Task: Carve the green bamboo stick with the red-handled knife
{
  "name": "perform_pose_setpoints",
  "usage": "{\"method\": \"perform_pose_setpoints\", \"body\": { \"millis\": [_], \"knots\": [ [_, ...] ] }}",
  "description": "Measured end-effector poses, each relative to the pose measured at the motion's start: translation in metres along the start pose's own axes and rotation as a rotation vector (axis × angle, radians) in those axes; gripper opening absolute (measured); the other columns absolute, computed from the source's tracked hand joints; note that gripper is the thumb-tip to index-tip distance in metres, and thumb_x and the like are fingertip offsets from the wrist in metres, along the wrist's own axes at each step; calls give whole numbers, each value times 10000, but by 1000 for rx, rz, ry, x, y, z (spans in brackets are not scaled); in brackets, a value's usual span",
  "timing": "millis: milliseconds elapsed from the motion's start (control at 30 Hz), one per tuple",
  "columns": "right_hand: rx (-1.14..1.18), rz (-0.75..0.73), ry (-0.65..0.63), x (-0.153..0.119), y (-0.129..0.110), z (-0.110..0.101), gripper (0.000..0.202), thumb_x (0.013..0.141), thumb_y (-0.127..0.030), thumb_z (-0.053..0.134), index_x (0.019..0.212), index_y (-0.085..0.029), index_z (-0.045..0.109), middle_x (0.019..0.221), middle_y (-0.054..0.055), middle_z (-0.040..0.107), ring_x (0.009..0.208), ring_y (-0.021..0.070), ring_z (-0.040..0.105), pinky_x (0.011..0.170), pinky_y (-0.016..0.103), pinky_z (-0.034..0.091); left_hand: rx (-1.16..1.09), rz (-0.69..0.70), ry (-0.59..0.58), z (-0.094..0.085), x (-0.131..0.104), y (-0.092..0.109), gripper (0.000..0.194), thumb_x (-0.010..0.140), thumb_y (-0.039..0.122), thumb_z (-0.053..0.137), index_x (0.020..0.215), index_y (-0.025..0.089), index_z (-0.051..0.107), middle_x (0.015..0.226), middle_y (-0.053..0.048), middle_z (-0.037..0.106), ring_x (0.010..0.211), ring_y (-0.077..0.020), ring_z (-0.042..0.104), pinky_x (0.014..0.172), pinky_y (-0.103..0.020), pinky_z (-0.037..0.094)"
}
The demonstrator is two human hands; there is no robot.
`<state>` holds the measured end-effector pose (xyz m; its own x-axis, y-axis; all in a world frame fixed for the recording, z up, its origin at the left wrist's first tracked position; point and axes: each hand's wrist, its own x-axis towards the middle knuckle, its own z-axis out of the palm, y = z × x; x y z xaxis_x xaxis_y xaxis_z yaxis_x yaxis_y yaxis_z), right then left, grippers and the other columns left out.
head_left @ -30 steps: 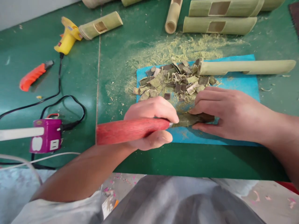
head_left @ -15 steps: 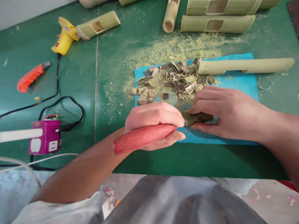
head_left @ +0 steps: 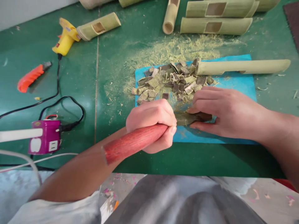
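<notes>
My left hand (head_left: 150, 124) is closed around the red wooden handle (head_left: 135, 141) of a tool whose working end I cannot make out. The handle slants down-left over my wrist. Close to its right, my right hand (head_left: 226, 113) pinches a dark olive-brown piece (head_left: 183, 119), apparently bamboo, low over the blue mat (head_left: 243, 84). My fingers cover part of this piece. Just beyond both hands lies a heap of bamboo chips (head_left: 168, 81) with pale sawdust. A long, pale bamboo length (head_left: 257, 67) rests at the mat's right side, behind my right hand.
Bamboo tubes with square cutouts (head_left: 215, 25) lie along the back of the green table (head_left: 121, 56). To the left are a yellow corded tool (head_left: 64, 39) against another cut tube (head_left: 107, 25), an orange-handled cutter (head_left: 32, 76) and a purple power socket (head_left: 45, 137) with cables.
My left hand has drawn slightly left with its fingers curled tighter, and the red handle's end has swung down-left. More of the dark piece shows between my hands. My right hand has barely moved.
</notes>
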<state>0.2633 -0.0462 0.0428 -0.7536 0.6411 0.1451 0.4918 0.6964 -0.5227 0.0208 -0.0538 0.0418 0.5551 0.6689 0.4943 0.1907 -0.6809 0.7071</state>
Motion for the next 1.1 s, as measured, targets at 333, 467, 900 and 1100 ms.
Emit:
{"method": "perform_pose_setpoints", "body": {
  "millis": [333,467,900,1100],
  "knots": [
    [-4,4,13,0,0,1,172,953,-307,598,829,-205,660,798,27,562,728,181,515,659,329,373,-44,-56,59,1,-3,0,128,836,182,609,720,230,583,671,4,707,599,-129,676,549,-277,545],
    [3,-1,15,0,1,1,174,954,-309,604,836,-198,667,802,27,566,732,177,517,658,325,364,-42,-71,55,0,-3,1,147,850,191,622,711,221,584,680,2,712,613,-128,681,571,-278,546],
    [-13,11,-2,1,-1,-1,185,946,-301,600,795,-204,648,799,36,577,721,181,520,663,327,378,-89,15,104,-4,-2,-5,144,902,233,632,768,181,624,722,-27,703,670,-136,704,637,-265,572],
    [-16,6,12,1,0,0,166,942,-308,604,832,-205,673,787,28,571,707,176,509,654,320,362,-109,54,63,-3,-2,-7,52,847,163,662,800,175,644,731,-27,718,687,-133,715,638,-244,578]
  ]
}}
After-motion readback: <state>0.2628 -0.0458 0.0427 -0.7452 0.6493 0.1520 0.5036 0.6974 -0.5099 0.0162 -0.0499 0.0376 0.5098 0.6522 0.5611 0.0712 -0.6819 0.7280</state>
